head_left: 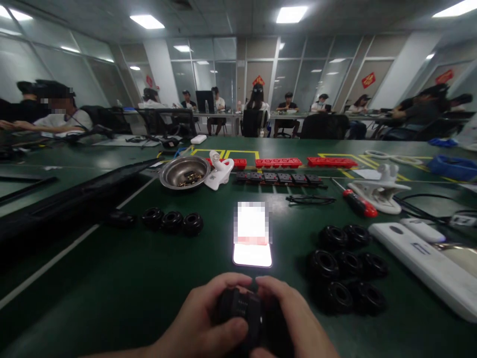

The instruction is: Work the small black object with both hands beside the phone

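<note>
At the near edge of the view, a small black plastic part [242,311] with a ribbed side is held up between both hands. My left hand [204,318] wraps round its left side, thumb across the front and fingers over the top. From the other side my right hand [294,313] closes on the same part, its fingertips almost meeting those of the left. Its underside and far face are hidden. Just beyond the hands lies a phone [253,254] with a bright white screen.
Black ring-shaped parts lie left [172,222] and right [348,263]. Behind are a metal bowl [164,175] with small brass-coloured pieces, a white bracket [219,176], red trays [278,162], a black strip [281,179] and a red-handled screwdriver [359,203]. A white device [421,263] lies right. People sit farther back.
</note>
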`<state>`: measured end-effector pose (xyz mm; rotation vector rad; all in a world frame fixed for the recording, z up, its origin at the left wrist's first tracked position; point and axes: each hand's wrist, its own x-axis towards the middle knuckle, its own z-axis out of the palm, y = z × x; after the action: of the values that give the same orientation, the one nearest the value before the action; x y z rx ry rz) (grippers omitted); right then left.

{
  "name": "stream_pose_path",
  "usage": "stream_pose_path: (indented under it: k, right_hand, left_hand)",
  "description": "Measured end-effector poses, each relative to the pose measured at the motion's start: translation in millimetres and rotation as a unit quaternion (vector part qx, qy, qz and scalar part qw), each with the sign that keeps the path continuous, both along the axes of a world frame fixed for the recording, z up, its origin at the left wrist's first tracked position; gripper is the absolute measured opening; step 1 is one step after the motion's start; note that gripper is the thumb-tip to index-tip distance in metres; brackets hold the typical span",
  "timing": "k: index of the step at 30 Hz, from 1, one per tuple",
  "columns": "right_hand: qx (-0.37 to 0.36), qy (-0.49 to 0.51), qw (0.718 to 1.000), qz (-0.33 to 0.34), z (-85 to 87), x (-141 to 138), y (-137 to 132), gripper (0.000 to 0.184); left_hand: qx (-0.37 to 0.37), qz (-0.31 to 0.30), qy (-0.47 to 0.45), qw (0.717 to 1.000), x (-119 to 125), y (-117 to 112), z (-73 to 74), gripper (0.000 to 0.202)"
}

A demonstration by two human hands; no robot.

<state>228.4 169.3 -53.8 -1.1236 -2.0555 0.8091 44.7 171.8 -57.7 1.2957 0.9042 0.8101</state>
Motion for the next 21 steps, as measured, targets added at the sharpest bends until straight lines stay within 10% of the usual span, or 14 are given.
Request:
stream_pose_path:
  k: [6,14,17,21]
  right_hand:
    - [-0.029,-0.007,1.000,-0.005,7.9,-5.1,-12.8,0.018]
    - [0.095,0.076,0.991,-0.050,13.9,-4.9,-34.6,0.031]
    - [0.068,0.092,0.987,-0.109,14.5,0.1,-34.4,0.028]
    - [-0.012,0.084,0.996,-0.025,12.9,2.2,-31.7,0.026]
  left_hand:
    - [0.067,0.074,0.107,0.989,13.1,-13.2,15.1,0.031]
    - [0.081,0.128,0.079,0.985,25.5,-27.6,26.9,0.033]
    - [0.053,0.208,0.033,0.976,28.5,-33.5,24.5,0.034]
    - [0.066,0.175,0.017,0.982,37.2,-45.8,21.0,0.035]
